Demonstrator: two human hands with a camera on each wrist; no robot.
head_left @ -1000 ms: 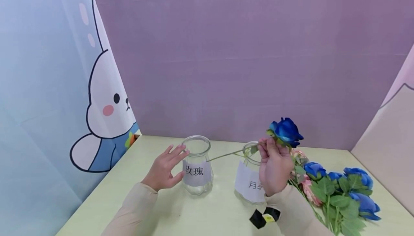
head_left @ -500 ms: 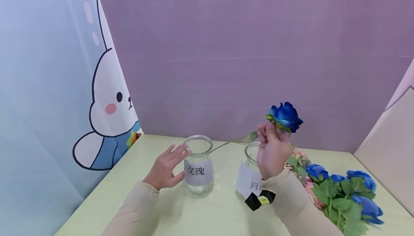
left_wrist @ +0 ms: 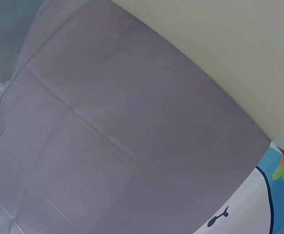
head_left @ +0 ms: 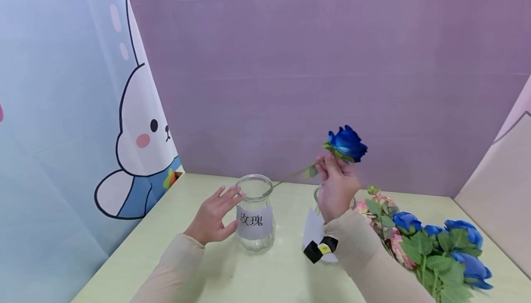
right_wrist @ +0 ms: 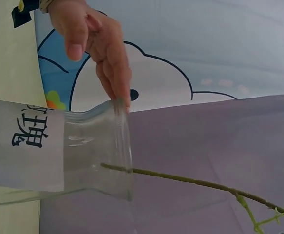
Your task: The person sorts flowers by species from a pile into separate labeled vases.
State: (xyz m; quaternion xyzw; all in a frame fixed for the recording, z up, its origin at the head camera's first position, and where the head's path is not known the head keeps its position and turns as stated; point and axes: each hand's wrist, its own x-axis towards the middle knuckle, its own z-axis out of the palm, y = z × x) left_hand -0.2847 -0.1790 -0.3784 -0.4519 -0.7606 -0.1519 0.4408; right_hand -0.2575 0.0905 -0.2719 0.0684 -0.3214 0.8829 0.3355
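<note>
My right hand (head_left: 338,187) pinches a blue rose (head_left: 346,143) just below its bloom. The stem (right_wrist: 195,182) slants down to the left, and its tip lies just past the rim, in the mouth of the left glass jar (head_left: 256,243). That jar stands upright with a white paper label (head_left: 263,222) bearing Chinese characters. My left hand (head_left: 213,215) has its fingers extended, their tips touching the jar's rim on the left. In the left wrist view, only a sliver of hand and part of the jar show.
A second labelled glass jar (head_left: 312,229) stands to the right, partly hidden by my right hand and sleeve. Several blue roses (head_left: 469,266) and pink flowers (head_left: 400,247) lie at the table's right. A purple cloth (head_left: 269,86) hangs behind the table.
My right hand has risen and then moved left with the blue rose, bringing the stem's tip from beside the left jar to its mouth. My left hand stays at the rim.
</note>
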